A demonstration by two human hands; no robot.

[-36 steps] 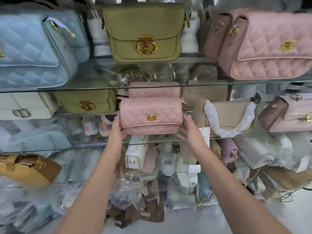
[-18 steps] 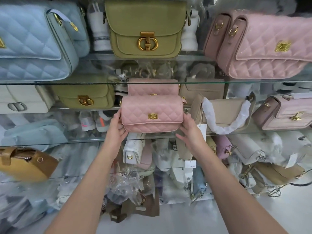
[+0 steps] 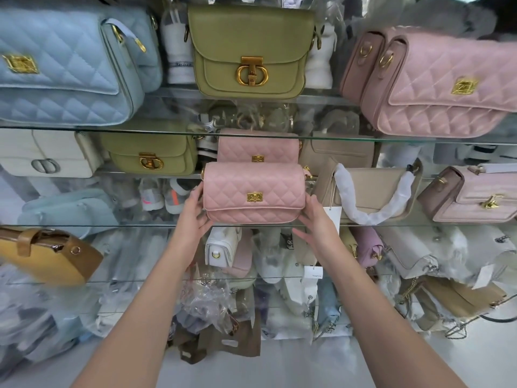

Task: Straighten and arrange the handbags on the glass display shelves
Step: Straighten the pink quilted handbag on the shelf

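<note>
Glass shelves [image 3: 363, 141] full of handbags stand one above another, with wrapped stock in plastic below. On the middle shelf, near its front edge, sits a small pink quilted bag [image 3: 254, 191], its gold clasp facing outward. The left hand [image 3: 193, 219] presses on its left end and the right hand [image 3: 316, 222] on its right end, so the bag is held between both palms, probably to set it square. A second pink bag [image 3: 257, 148] stands just behind it; whether they touch is not clear. A beige bag [image 3: 372, 194] stands just beside, on the right.
</note>
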